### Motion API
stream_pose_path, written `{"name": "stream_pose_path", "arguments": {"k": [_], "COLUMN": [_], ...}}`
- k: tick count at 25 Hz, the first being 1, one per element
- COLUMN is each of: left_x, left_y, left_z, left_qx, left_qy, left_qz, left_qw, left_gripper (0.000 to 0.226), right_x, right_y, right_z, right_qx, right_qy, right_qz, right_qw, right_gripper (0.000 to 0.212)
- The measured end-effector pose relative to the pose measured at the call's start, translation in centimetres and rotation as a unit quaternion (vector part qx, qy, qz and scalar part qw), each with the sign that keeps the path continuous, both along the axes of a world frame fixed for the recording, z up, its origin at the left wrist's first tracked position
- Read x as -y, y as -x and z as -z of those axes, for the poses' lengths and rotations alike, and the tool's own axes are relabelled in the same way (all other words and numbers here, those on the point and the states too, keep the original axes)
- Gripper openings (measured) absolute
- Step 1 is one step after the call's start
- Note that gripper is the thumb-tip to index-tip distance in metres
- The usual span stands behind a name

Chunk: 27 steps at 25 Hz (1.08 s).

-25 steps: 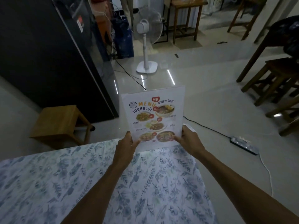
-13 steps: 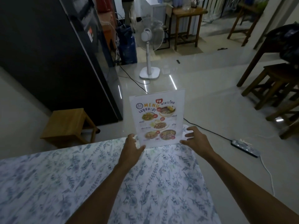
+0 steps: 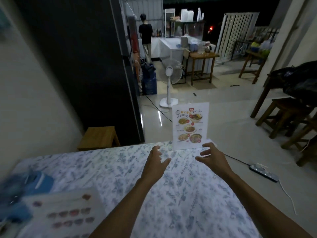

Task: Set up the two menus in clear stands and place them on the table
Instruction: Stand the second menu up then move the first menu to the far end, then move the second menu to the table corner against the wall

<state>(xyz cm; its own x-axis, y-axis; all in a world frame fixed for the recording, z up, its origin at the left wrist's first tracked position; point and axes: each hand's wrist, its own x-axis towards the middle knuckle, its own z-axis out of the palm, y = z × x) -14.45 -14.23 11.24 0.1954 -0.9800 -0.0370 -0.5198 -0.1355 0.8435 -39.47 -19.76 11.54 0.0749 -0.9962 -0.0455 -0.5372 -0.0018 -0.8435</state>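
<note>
A food menu in a clear stand [image 3: 190,125] stands upright at the far edge of the table [image 3: 197,203], which has a blue floral cloth. My left hand [image 3: 156,162] hovers just short of the stand's left side, fingers apart, holding nothing. My right hand [image 3: 211,156] is open below the stand's right corner, not touching it. A second menu [image 3: 68,215] with rows of small pictures lies flat at the near left of the table, blurred.
Blurred blue items [image 3: 34,184] lie at the table's left. Beyond the table are a wooden stool [image 3: 99,137], a white standing fan [image 3: 169,79], a power strip [image 3: 264,173] with cable, and dark wooden stools [image 3: 283,114] at right. A person [image 3: 145,36] stands far back.
Both hands have let go of the menu stand and drawn back toward me. The stand now rests alone at the table's far edge. The view has tilted up.
</note>
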Motion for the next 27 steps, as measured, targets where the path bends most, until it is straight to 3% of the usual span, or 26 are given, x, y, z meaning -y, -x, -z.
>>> {"name": "stream_pose_path", "arguments": {"k": [5, 11, 21, 27], "left_x": [-14.3, -27.1, -32.9, -31.1], "left_y": [-4.9, -12.3, -21.8, -26.8], "left_z": [-1.4, 0.1, 2.7, 6.7], "left_qx": [0.053, 0.128, 0.082, 0.132], "left_qy": [0.026, -0.002, -0.044, -0.129], "left_qz": [0.015, 0.009, -0.102, -0.240], "left_qw": [0.998, 0.992, 0.990, 0.953], "left_gripper": [0.064, 0.061, 0.054, 0.053], "right_x": [-12.6, -23.6, -26.4, -22.6], "right_y": [-8.5, -17.7, -22.7, -24.7], "right_z": [-1.7, 1.0, 3.7, 6.9], "right_qx": [0.010, 0.006, -0.034, -0.076], "right_qy": [0.012, -0.025, -0.051, -0.084], "right_qz": [-0.049, -0.149, -0.202, -0.213], "right_qw": [0.999, 0.989, 0.977, 0.971], "right_gripper": [0.054, 0.051, 0.051, 0.051]}}
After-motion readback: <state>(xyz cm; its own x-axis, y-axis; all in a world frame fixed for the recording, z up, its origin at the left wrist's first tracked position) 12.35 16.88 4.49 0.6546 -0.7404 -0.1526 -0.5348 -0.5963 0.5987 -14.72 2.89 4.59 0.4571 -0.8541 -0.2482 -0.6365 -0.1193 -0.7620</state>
